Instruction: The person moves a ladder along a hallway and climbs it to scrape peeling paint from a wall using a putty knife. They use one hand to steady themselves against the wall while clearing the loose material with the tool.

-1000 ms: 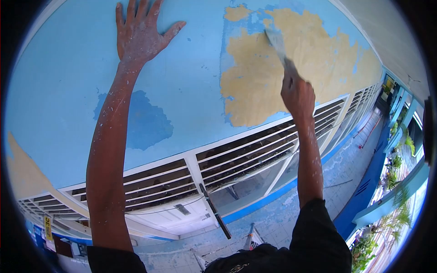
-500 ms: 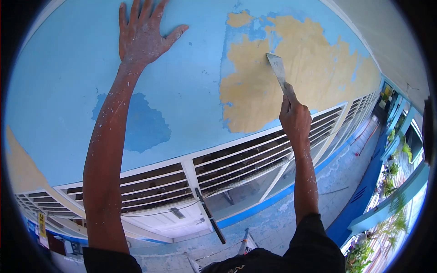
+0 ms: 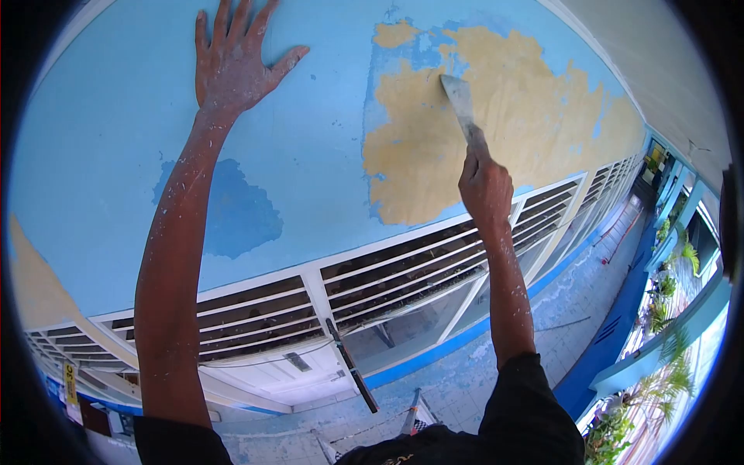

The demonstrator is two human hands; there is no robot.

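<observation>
The scraper (image 3: 459, 101) is up against the upper part of the wall (image 3: 325, 170), right of the middle of the view, over a large bare tan patch (image 3: 418, 155). Its flat blade is dull grey with paler smears, widest at the far end and narrowing toward a dark handle, most of which is hidden in the grip. The blade slants up and to the left, its broad edge near the patch's upper left part; whether that edge presses on the surface is hard to tell. The right hand (image 3: 488, 190) has its fingers closed around the handle. The left hand (image 3: 232, 77) lies against the light blue paint with its fingers (image 3: 242, 22) spread and holding nothing, the thumb pointing toward the patch. The tan area has a ragged outline, with scraps of deeper blue along its top and left borders. A separate darker blue patch (image 3: 240, 213) shows beside the left forearm (image 3: 182, 232), which is flecked with white. Below runs a row of white slatted openings (image 3: 252, 314).
</observation>
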